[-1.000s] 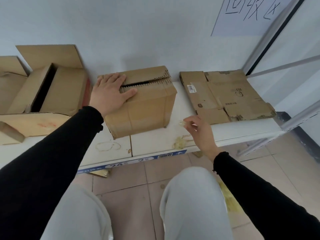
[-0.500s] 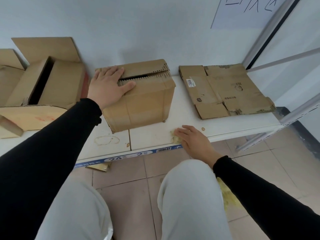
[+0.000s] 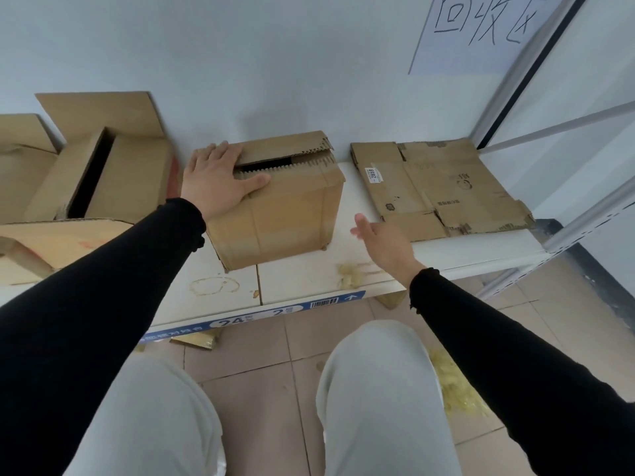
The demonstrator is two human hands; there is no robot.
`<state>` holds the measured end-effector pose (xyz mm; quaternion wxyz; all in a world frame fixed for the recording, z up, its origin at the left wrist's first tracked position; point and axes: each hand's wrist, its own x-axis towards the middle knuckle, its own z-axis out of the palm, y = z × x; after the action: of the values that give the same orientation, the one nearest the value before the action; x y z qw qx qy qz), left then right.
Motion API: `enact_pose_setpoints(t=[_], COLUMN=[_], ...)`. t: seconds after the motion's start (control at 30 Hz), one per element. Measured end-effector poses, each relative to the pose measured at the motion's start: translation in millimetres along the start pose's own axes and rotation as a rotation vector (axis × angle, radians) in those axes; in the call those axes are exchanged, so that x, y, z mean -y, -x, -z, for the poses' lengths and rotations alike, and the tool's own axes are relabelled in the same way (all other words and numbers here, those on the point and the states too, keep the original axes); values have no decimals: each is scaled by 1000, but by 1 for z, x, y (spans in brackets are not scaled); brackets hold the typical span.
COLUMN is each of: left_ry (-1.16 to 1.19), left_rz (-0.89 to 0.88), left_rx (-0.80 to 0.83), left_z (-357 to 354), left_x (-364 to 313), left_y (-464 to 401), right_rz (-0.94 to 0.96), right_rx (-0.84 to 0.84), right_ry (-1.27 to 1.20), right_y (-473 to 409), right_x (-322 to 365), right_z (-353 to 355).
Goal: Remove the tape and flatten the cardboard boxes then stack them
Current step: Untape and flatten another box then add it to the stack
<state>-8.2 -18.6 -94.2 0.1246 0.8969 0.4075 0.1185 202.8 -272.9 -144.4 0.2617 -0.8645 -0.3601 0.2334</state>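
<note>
The white surface point(image 3: 309, 280) carries the work; the upright box point(image 3: 275, 204) stands mid-surface, long axis running roughly nine to three, slit top facing up; the flattened cardboard point(image 3: 443, 187) lies at its three o'clock; the left hand point(image 3: 216, 180) presses flat-fingered on the box top; the right hand point(image 3: 385, 242), open and empty, hovers at the box's four o'clock, nearer its right wall.

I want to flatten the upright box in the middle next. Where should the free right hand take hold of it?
Probably the box's right vertical edge, coming from the right. The left hand already rests flat on the top left; the right hand hovers open beside that bare side. The top flaps gape, so pushing that edge leftward should collapse it.
</note>
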Motion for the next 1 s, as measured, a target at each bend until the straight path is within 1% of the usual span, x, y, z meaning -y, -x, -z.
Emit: enact_pose_setpoints(t=[0.03, 0.07, 0.13, 0.17, 0.23, 0.33, 0.4, 0.43, 0.53, 0.6, 0.67, 0.73, 0.8, 0.83, 0.9, 0.93, 1.0], left_ry=[25, 49, 78, 91, 134, 125, 116, 130, 176, 188, 123, 48, 43, 57, 75, 73, 51], left_rz=[26, 57, 120, 145, 167, 145, 116, 101, 108, 109, 55, 30, 53, 68, 90, 92, 84], left_rx=[5, 20, 82, 117, 173, 201, 189, 176, 155, 176, 127, 33, 11, 7, -48, -96, -199], left_z=[2, 5, 12, 17, 25, 31, 32, 33, 39, 46, 55, 67, 76, 79, 81, 79, 73], left_x=[-1, -2, -4, -4, -4, -3, -2, 0, 12, 19, 20, 19, 19, 21, 25, 26, 26], left_y=[0, 0, -3, -5, -10, -17, -21, -23, -33, -39, -46, -55, -65, -69, -74, -75, -75], right_rz=[34, 50, 47, 45, 72, 84, 55, 29, -5, 61, 138, 179, 175, 155, 153, 183, 248], right_rx=[-98, -163, -257, -274, -230, -158, -140, -164, -315, -409, -445, -419, -393, -350, -212, -140, 8], right_ry=[-73, -223, -504, -586, -639, -569, -545, -545, -571, -660, -831, -1004, -1136, -1185, -1245, -1210, -974], right_y=[-4, -10, -23, -28, -36, -48, -53, -54, -50, -47, -44, -40, -39, -39, -38, -37, -39], right_x=[11, 23, 50, 67, 98, 138, 154, 159, 160, 155, 150, 146, 142, 139, 130, 125, 120], right_z=[4, 8, 19, 25, 28, 22, 11, 4, -15, -25, -31, -30, -25, -21, -10, -1, 18])
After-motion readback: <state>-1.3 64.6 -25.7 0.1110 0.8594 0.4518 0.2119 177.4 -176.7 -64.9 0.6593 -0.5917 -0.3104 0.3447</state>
